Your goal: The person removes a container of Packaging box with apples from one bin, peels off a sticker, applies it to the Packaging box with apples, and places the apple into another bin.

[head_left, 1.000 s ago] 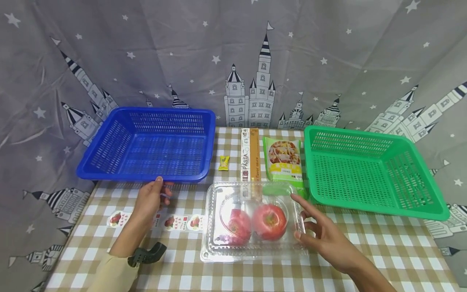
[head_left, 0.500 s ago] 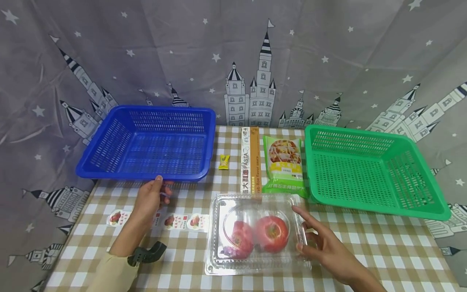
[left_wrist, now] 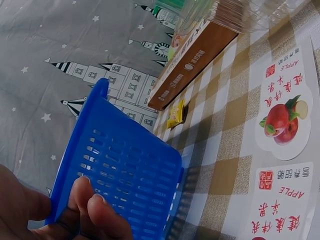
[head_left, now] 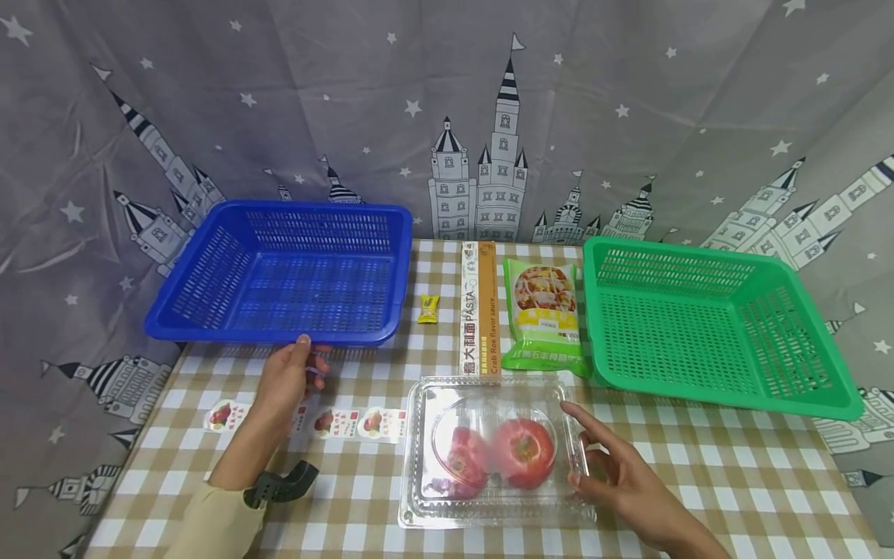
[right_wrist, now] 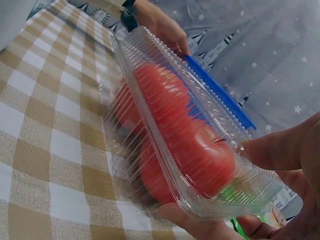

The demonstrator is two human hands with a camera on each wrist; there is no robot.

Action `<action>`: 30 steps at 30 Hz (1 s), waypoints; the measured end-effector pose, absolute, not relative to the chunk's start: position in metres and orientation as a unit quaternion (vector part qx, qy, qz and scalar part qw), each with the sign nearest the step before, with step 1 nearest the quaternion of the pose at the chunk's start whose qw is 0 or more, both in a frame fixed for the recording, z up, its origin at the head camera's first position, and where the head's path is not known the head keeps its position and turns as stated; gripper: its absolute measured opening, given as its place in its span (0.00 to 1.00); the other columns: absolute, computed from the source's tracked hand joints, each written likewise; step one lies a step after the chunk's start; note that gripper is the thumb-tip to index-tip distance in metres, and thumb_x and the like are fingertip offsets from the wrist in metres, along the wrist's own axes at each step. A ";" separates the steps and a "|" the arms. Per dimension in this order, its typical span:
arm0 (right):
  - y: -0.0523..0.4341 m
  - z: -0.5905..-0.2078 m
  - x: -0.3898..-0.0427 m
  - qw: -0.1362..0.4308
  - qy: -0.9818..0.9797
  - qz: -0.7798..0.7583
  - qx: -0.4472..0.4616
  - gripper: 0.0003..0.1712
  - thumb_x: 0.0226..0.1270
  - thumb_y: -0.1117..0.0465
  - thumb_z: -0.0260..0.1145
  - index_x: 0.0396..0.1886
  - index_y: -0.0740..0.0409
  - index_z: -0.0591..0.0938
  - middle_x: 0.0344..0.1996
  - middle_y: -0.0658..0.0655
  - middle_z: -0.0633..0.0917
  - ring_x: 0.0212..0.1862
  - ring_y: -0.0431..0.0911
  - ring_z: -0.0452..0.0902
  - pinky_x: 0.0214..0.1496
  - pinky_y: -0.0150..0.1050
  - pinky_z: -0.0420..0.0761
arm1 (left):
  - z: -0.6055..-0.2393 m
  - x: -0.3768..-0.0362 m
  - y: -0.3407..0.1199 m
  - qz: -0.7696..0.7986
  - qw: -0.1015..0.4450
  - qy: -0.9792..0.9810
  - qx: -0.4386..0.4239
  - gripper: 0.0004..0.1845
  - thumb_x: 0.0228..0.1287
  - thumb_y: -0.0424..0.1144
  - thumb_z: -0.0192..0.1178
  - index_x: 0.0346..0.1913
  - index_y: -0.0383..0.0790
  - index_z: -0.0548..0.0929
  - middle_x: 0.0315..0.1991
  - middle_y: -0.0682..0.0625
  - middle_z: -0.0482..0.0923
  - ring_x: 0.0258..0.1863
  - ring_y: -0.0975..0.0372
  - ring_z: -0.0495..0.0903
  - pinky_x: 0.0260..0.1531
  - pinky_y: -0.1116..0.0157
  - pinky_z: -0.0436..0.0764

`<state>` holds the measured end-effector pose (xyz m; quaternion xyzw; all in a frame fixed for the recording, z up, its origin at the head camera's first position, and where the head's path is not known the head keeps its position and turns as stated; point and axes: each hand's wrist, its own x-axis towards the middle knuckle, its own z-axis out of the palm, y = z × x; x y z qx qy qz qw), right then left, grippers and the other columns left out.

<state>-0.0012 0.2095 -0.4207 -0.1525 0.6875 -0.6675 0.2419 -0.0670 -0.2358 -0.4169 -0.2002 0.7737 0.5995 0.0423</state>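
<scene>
My left hand (head_left: 282, 388) holds the near rim of a blue plastic basket (head_left: 275, 335), thumb on top of the rim and fingers against the outer wall (left_wrist: 125, 170). My right hand (head_left: 632, 477) grips the right end of a clear plastic clamshell box (head_left: 436, 396), thumb and fingers on its right edge. The box has its lid down, and through it show red apples (head_left: 524, 454). In the right wrist view the apples (right_wrist: 200, 155) sit side by side behind the ribbed walls. A strip of apple labels (head_left: 380, 424) lies on the cloth, partly covered by my left forearm.
Behind the clamshell box lie a long pasta box (head_left: 479, 310) and a green food packet (head_left: 545, 314). A small yellow wrapped packet (head_left: 429, 308) is right of the blue basket. At the right stands a green plastic basket (head_left: 670, 341). A checked tablecloth (head_left: 363, 505) covers the table.
My right hand and the clamshell box have come nearer to me and slightly right, uncovering more of the pasta box and green packet. My left hand keeps its place on the blue basket.
</scene>
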 end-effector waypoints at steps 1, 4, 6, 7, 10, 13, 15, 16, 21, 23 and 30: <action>0.209 -0.421 -0.001 0.242 0.688 -0.668 -0.150 0.47 0.59 0.73 0.63 0.73 0.51 0.50 0.45 0.71 0.61 0.44 0.53 0.75 0.37 0.47 0.80 | -0.417 -0.067 -0.236 0.600 0.042 0.773 -0.200 0.33 0.72 0.57 0.33 0.52 0.28 0.72 0.26 0.53 0.73 0.21 0.63 0.72 0.20 0.64 0.66; 0.209 -0.423 0.000 0.237 0.696 -0.662 -0.143 0.47 0.58 0.72 0.64 0.73 0.50 0.51 0.45 0.70 0.62 0.43 0.53 0.76 0.36 0.46 0.80 | -0.416 -0.067 -0.235 0.602 0.041 0.772 -0.201 0.33 0.72 0.57 0.33 0.52 0.28 0.72 0.26 0.54 0.73 0.20 0.64 0.72 0.20 0.63 0.66; 0.209 -0.423 0.001 0.234 0.702 -0.658 -0.140 0.47 0.58 0.72 0.64 0.73 0.50 0.52 0.45 0.70 0.62 0.43 0.53 0.76 0.36 0.45 0.80 | -0.415 -0.068 -0.235 0.603 0.042 0.770 -0.203 0.32 0.72 0.56 0.33 0.52 0.28 0.73 0.26 0.54 0.73 0.20 0.64 0.72 0.20 0.63 0.67; 0.209 -0.423 0.001 0.232 0.705 -0.656 -0.137 0.47 0.58 0.72 0.65 0.73 0.50 0.52 0.45 0.70 0.62 0.43 0.53 0.76 0.36 0.45 0.80 | -0.415 -0.068 -0.234 0.603 0.043 0.770 -0.203 0.32 0.72 0.56 0.33 0.52 0.29 0.73 0.26 0.54 0.73 0.20 0.64 0.72 0.20 0.63 0.67; 0.208 -0.423 0.002 0.228 0.712 -0.652 -0.128 0.47 0.57 0.72 0.65 0.73 0.49 0.53 0.45 0.70 0.62 0.43 0.54 0.76 0.35 0.44 0.80 | -0.413 -0.067 -0.235 0.610 0.047 0.765 -0.200 0.31 0.72 0.56 0.34 0.51 0.29 0.73 0.26 0.54 0.73 0.20 0.64 0.72 0.20 0.64 0.67; 0.207 -0.423 0.002 0.231 0.717 -0.649 -0.109 0.47 0.57 0.72 0.66 0.72 0.48 0.54 0.45 0.69 0.62 0.43 0.54 0.76 0.36 0.43 0.80 | -0.413 -0.065 -0.238 0.613 0.051 0.765 -0.192 0.28 0.74 0.52 0.35 0.51 0.29 0.73 0.27 0.52 0.73 0.21 0.63 0.72 0.21 0.64 0.68; 0.206 -0.423 0.003 0.232 0.721 -0.646 -0.098 0.47 0.57 0.71 0.66 0.72 0.47 0.55 0.45 0.68 0.62 0.43 0.54 0.76 0.36 0.42 0.80 | -0.416 -0.063 -0.241 0.602 0.046 0.775 -0.189 0.25 0.74 0.49 0.39 0.50 0.29 0.74 0.27 0.51 0.74 0.22 0.62 0.72 0.23 0.64 0.72; 0.206 -0.423 0.002 0.233 0.723 -0.644 -0.092 0.46 0.57 0.71 0.66 0.72 0.47 0.55 0.45 0.67 0.62 0.43 0.54 0.76 0.37 0.42 0.80 | -0.415 -0.061 -0.242 0.590 0.047 0.784 -0.190 0.23 0.74 0.47 0.40 0.51 0.29 0.74 0.29 0.49 0.75 0.24 0.61 0.73 0.25 0.63 0.73; 0.205 -0.422 0.001 0.234 0.733 -0.634 -0.077 0.46 0.56 0.70 0.67 0.71 0.45 0.57 0.46 0.66 0.63 0.42 0.53 0.76 0.37 0.42 0.80 | -0.419 -0.049 -0.253 0.474 0.005 0.857 -0.200 0.16 0.68 0.44 0.50 0.47 0.34 0.78 0.33 0.42 0.78 0.29 0.56 0.74 0.24 0.57 0.74; 0.205 -0.422 0.001 0.235 0.734 -0.632 -0.079 0.47 0.56 0.70 0.67 0.71 0.45 0.56 0.46 0.65 0.63 0.42 0.53 0.76 0.37 0.41 0.79 | -0.419 -0.042 -0.260 0.407 -0.026 0.889 -0.209 0.13 0.64 0.44 0.53 0.42 0.38 0.79 0.32 0.44 0.79 0.27 0.55 0.74 0.21 0.56 0.71; 0.205 -0.422 0.001 0.236 0.735 -0.629 -0.091 0.47 0.56 0.69 0.67 0.72 0.46 0.55 0.46 0.66 0.62 0.42 0.54 0.76 0.37 0.42 0.80 | -0.420 -0.012 -0.289 0.246 0.016 0.927 -0.282 0.29 0.59 0.56 0.55 0.58 0.39 0.70 0.46 0.36 0.71 0.38 0.42 0.73 0.20 0.51 0.68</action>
